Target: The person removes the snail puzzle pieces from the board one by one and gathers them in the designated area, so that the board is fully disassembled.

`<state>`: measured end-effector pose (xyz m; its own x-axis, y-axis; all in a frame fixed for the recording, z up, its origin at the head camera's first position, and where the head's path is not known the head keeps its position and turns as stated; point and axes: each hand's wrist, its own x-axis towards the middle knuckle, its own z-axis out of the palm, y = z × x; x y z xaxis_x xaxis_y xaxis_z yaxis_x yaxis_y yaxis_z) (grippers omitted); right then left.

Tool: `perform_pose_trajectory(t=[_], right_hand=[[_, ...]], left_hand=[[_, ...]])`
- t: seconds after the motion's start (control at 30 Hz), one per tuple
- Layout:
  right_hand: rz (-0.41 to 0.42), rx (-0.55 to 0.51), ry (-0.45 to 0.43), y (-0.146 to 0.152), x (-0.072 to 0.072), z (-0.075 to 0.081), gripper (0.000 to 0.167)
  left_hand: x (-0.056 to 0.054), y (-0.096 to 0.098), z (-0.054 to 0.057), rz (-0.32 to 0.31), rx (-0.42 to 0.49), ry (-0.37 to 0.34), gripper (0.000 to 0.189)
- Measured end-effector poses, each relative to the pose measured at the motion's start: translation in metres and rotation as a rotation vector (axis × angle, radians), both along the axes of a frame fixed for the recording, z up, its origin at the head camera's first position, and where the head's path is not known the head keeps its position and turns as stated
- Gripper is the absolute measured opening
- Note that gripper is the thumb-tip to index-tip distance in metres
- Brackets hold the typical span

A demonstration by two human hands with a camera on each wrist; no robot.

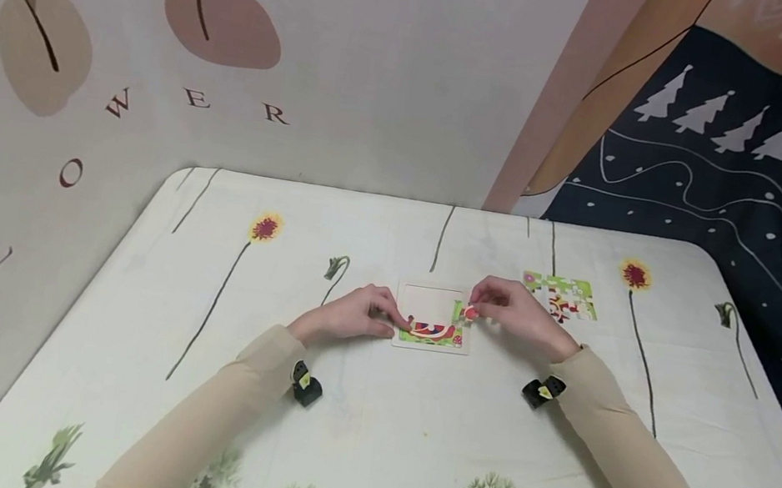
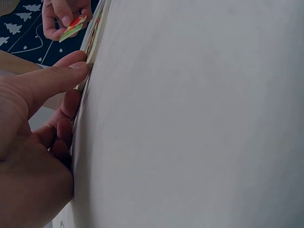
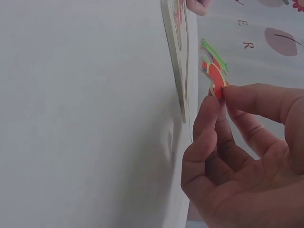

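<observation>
A small square puzzle tray (image 1: 430,348) with a pale rim lies mid-table. Several joined pieces (image 1: 434,333) in red, white and green fill its bottom row and part of its right side. My left hand (image 1: 360,312) rests at the tray's left edge, index finger stretched over the pieces; in the left wrist view the thumb (image 2: 78,66) touches the rim. Above the tray's right side, my right hand (image 1: 514,309) pinches a red and green puzzle piece (image 3: 217,78) between thumb and fingertips. That piece is tilted, clear of the tray in the right wrist view.
More puzzle pieces (image 1: 565,297), green and red, lie grouped behind my right hand. The flower-print cloth (image 1: 364,425) covers the table. A pale printed wall hanging (image 1: 383,91) stands behind it, and a dark one with trees (image 1: 740,195) is at the right.
</observation>
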<state>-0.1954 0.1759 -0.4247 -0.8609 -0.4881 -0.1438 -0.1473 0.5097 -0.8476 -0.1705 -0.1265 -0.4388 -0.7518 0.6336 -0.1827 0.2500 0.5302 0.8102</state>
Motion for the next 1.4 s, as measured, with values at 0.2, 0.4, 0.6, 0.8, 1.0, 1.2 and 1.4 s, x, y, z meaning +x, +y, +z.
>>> perform_pose_trajectory(t=[0.2,0.4,0.6,0.8,1.0,1.2,1.4], right_hand=[[-0.023,0.053,0.033,0.011,-0.001,0.004,0.009],[-0.023,0.058,0.075,0.022,-0.002,0.008,0.011],[-0.042,0.074,0.075,0.033,-0.001,0.012,0.010],[-0.073,0.082,0.061,0.044,-0.002,0.017,0.011],[-0.099,0.057,0.053,0.055,-0.004,0.020,0.013],[-0.112,0.067,0.023,0.064,-0.007,0.020,0.014],[-0.134,0.125,0.030,0.072,-0.013,0.016,0.015]], left_hand=[[0.000,-0.001,0.000,-0.001,0.013,0.003,0.021],[0.000,0.000,-0.001,0.005,0.012,0.001,0.021],[0.001,0.000,-0.001,0.011,0.006,-0.014,0.022],[0.001,0.001,0.000,0.014,0.008,-0.018,0.023],[0.001,0.000,0.000,0.004,0.010,0.005,0.022],[0.001,0.000,0.000,0.011,0.008,-0.004,0.022],[0.001,0.000,-0.001,0.006,0.008,0.003,0.022]])
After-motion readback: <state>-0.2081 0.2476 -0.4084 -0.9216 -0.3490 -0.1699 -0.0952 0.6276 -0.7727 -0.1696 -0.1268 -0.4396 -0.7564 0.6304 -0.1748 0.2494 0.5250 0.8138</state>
